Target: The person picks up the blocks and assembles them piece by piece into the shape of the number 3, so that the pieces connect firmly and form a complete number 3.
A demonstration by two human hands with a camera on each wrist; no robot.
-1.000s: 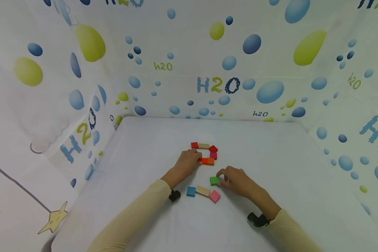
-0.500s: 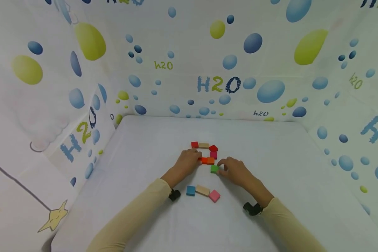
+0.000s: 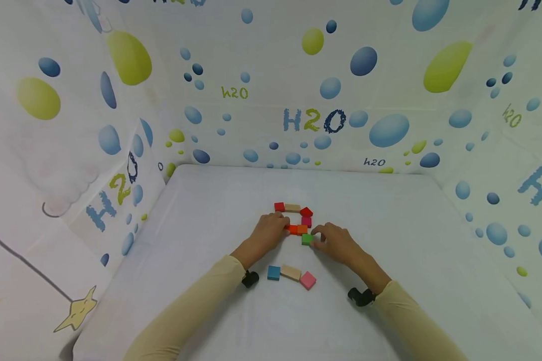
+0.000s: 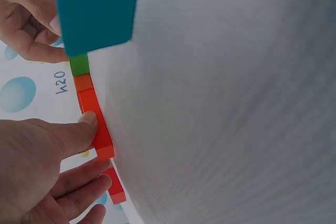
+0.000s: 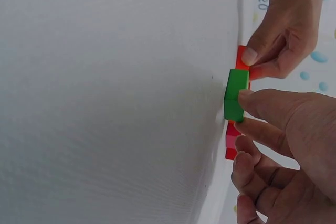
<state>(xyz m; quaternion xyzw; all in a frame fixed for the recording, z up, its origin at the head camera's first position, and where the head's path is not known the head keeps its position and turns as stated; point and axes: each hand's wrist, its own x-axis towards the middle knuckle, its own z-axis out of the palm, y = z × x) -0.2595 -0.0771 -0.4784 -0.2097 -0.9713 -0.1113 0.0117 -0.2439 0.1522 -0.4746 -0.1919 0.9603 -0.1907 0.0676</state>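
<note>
Two hands are gripping small blocks: the right hand (image 3: pixel 341 243) pinches the green block (image 3: pixel 307 239) between thumb and forefinger, while the left hand (image 3: pixel 268 233) holds the vermilion block (image 3: pixel 292 229), thumb on one face and forefinger behind. The other left fingers lie close to the red block (image 3: pixel 279 207); whether they touch it I cannot tell.

The green block lies on the near side of the orange block (image 3: pixel 302 229), seemingly against it and set a touch to the right. The step looks like seating it there. To do that well, slide it flat along the cloth, square its edges with the orange block and push gently, since a hard shove would probably shift that row. Left fingers should brace without pressing sideways. Releasing by parting thumb and forefinger evenly should keep it from twisting.

Beyond the orange block sits the crimson block (image 3: pixel 306 221), then the pointed block (image 3: pixel 306 212), with the far plank (image 3: pixel 292 208) between that and the red block. Nearer the person, on the white bench (image 3: pixel 208 210), lie the blue block (image 3: pixel 273 273), near plank (image 3: pixel 291 272) and turned pink block (image 3: pixel 308 280).
</note>
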